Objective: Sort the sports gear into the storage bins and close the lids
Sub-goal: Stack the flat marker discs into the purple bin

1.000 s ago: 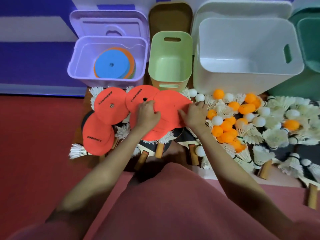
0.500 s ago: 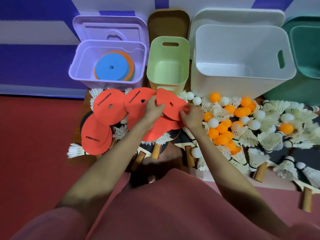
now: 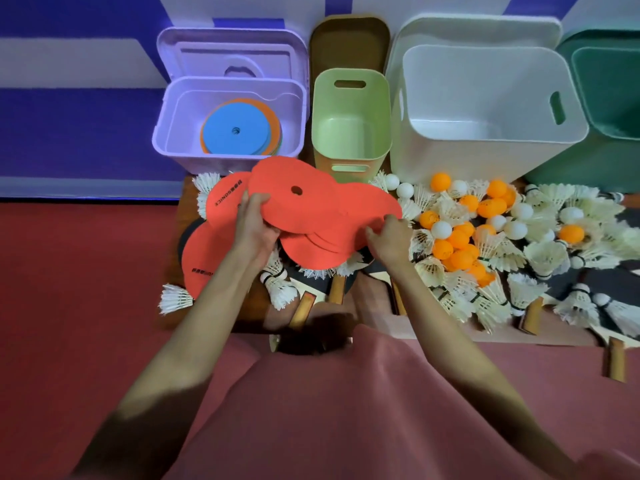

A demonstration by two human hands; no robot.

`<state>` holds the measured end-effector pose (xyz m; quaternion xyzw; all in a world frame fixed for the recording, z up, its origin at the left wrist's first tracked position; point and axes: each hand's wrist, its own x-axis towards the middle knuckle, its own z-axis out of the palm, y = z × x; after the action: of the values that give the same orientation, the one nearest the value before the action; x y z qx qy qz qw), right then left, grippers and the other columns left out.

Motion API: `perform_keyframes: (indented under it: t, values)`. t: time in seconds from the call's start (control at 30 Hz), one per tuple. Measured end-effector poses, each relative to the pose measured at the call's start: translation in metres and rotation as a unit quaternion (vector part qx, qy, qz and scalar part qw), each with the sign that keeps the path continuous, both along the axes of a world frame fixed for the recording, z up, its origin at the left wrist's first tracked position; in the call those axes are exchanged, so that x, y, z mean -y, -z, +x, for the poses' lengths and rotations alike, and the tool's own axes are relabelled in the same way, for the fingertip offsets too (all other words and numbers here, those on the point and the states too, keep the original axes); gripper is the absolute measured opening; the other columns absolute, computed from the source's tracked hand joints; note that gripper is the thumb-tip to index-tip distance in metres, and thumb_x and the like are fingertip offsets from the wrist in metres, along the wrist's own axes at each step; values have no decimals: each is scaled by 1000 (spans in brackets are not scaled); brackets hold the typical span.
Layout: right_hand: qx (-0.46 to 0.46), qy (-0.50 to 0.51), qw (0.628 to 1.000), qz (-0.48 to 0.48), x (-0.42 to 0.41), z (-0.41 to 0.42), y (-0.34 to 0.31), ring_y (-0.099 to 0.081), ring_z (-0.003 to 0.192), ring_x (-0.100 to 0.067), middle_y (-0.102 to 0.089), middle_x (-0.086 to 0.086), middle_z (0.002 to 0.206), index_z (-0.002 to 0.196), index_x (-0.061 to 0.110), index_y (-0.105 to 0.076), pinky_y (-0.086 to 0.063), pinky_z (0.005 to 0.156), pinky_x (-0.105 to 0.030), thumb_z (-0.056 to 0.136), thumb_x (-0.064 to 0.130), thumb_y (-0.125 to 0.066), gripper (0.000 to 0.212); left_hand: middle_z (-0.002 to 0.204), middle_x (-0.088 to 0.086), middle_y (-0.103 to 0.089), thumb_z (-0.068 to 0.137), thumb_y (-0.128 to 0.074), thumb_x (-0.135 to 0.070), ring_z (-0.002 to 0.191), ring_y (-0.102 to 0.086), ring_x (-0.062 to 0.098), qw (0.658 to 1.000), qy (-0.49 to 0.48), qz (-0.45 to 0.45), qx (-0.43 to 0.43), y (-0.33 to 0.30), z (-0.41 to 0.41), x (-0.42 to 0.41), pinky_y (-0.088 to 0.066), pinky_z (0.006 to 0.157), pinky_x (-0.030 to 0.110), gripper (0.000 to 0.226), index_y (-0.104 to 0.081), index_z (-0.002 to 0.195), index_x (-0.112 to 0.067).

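Both hands are on the fan of orange flat discs (image 3: 322,216) right now. Left hand (image 3: 255,227) pinches the near-left edge of the fan, thumb on top, fingers curled underneath, lifting that side. Right hand (image 3: 389,239) grips the right edge of the same discs, fingers curled in under the rim. Top disc shows its small centre hole, and the fan is tilted, raised off the pile of gear below it.

Two more orange discs lie to the left: one with black lettering (image 3: 224,202) tucked just behind the left hand, another (image 3: 204,265) lower down beside the left forearm. Under the discs, table tennis paddles (image 3: 337,287) poke their wooden handles out towards the person.

Off to the right, a heap of white feather shuttlecocks (image 3: 540,254) mixed with orange ping-pong balls (image 3: 457,239) and white ping-pong balls (image 3: 441,229), spreading to the right edge of view.

Along the back, four bins. Lilac bin (image 3: 162,133) on the left, open, its lid (image 3: 232,53) propped up behind it, with a blue disc (image 3: 235,133) on top of a stack inside. Next, the narrow green bin (image 3: 351,98), then the big white bin (image 3: 485,161), then a teal bin (image 3: 609,98) cut off by the frame.
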<state>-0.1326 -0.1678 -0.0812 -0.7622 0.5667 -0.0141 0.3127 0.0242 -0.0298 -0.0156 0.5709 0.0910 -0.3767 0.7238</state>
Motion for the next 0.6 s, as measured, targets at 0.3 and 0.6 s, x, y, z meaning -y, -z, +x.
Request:
perform_keyframes:
  t: [0.3,0.6]
  values:
    - [-47,96,993,56,6,33,-2,-31,126,-40,-42,-26,131,117,5,-57,-31,105,-40,73,53,-73,67,97,2,-71,98,-49,-32,83,-70,15,998,0,-6,-66,-8,8,-23,-57,61,29,31,-55,123,-14]
    - [40,104,993,34,9,31,-16,-54,110,-39,-55,-23,117,125,-5,-32,-45,76,-39,83,11,-62,55,116,7,-66,101,-45,-29,93,-67,14,1000,9,14,-14,-1,18,-39,-57,73,31,38,-47,136,-13]
